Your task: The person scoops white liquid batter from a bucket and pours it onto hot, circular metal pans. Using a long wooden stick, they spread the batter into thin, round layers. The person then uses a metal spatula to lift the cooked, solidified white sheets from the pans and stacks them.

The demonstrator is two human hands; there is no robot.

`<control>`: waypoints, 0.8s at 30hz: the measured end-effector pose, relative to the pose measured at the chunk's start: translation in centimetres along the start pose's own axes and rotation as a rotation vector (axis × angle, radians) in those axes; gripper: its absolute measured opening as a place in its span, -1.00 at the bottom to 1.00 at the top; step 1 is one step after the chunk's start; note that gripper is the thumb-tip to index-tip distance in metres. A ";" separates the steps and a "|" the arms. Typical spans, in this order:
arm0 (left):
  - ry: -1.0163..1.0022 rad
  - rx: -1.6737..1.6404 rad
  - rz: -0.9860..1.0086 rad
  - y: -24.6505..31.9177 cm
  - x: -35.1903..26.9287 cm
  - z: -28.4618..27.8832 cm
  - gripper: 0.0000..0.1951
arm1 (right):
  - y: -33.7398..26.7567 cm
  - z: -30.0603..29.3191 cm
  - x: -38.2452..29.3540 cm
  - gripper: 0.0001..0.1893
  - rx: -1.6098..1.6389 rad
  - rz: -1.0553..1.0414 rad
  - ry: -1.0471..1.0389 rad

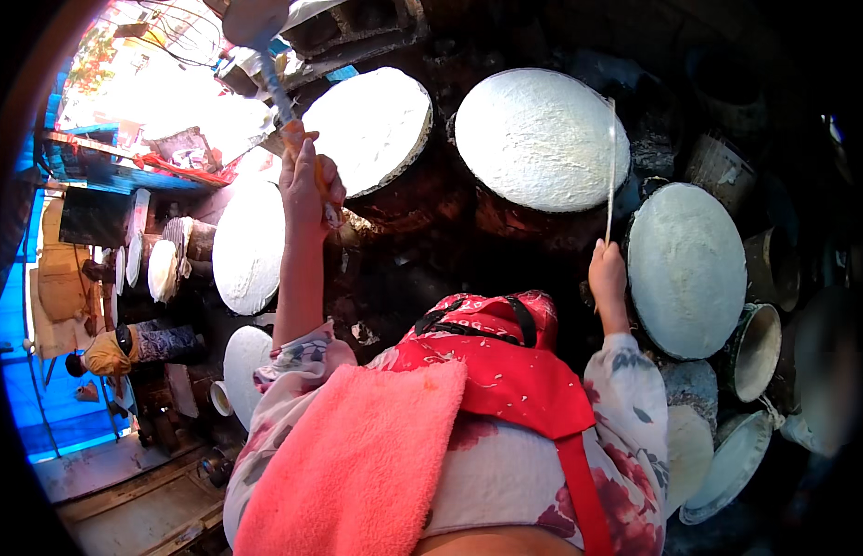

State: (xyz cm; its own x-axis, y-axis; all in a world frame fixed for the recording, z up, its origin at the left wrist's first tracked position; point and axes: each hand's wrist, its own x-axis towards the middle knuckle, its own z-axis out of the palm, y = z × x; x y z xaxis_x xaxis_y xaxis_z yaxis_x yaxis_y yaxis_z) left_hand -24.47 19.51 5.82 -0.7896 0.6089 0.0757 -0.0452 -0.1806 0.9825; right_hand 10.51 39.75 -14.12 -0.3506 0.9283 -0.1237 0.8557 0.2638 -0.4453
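Note:
My left hand (pixel 307 177) is raised and closed around the wrapped handle of a ladle (pixel 275 83), whose round bowl is at the top edge. My right hand (pixel 607 274) grips a thin, pale stick (pixel 611 167), its far end over the right rim of a round griddle (pixel 536 139) coated with a white, batter-like layer. Behind my left hand is another white-coated griddle (pixel 369 128). A third griddle (pixel 687 271) lies just right of my right hand, its white coating greyish in shade. Left of my left forearm, a further white-coated griddle (pixel 247 247) shows.
Another white round surface (pixel 247 368) is partly hidden by my left sleeve. At right stand a bowl-like vessel (pixel 758 352) and a wide basin (pixel 734 469). A person in a yellow top (pixel 108 353) is further off at left, near blue sheeting (pixel 77 424). Concrete blocks (pixel 355 24) sit at the back.

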 end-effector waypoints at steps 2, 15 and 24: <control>-0.062 -0.146 -0.097 0.4 -0.2 -1.7 -0.69 | -1.8 0.7 0.9 -0.67 -0.012 -0.037 -0.145; 0.010 -1.085 -0.391 0.8 -4.7 -14.7 -0.70 | -6.7 1.2 -1.6 -0.62 -0.197 -0.446 -0.342; 0.115 -1.053 -0.320 0.0 -4.4 -22.1 -0.71 | -6.1 2.7 -3.9 -0.67 -0.162 -0.324 -0.349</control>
State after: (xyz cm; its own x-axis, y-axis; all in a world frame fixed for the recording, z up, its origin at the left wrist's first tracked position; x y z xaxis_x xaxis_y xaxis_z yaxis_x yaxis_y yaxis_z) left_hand -34.56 -0.26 1.77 -0.6978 0.6796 -0.2260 -0.7127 -0.6276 0.3132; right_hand 5.64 33.81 -13.29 -0.6907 0.6564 -0.3035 0.7202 0.5868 -0.3701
